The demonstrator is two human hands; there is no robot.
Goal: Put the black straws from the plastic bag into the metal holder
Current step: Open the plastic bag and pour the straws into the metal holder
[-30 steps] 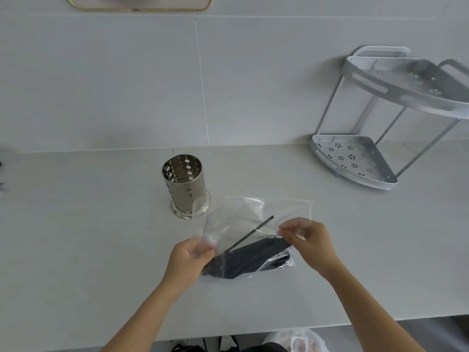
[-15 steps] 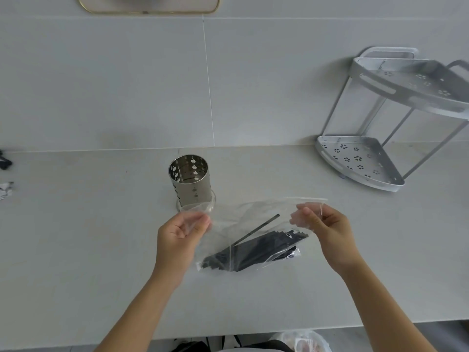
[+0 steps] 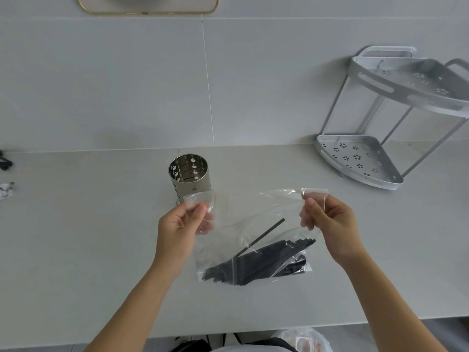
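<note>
A clear plastic bag [image 3: 243, 214] hangs above the counter, held up by its top edge. My left hand [image 3: 179, 229] pinches its left top corner. My right hand [image 3: 330, 222] pinches the right top corner. A bundle of black straws [image 3: 264, 262] lies slanted in the bottom of the bag, and one straw [image 3: 264, 235] sticks up apart from the rest. The perforated metal holder [image 3: 190, 175] stands upright on the counter just behind my left hand, and I see nothing inside it.
A two-tier grey corner rack [image 3: 360, 158] stands at the back right against the tiled wall. Small dark and crumpled items [image 3: 5, 179] lie at the far left edge. The counter's front edge [image 3: 253, 326] runs below my forearms.
Both hands have lifted the bag off the counter by its top corners and moved apart, stretching the top edge. The straws have slid to the bag's bottom.
</note>
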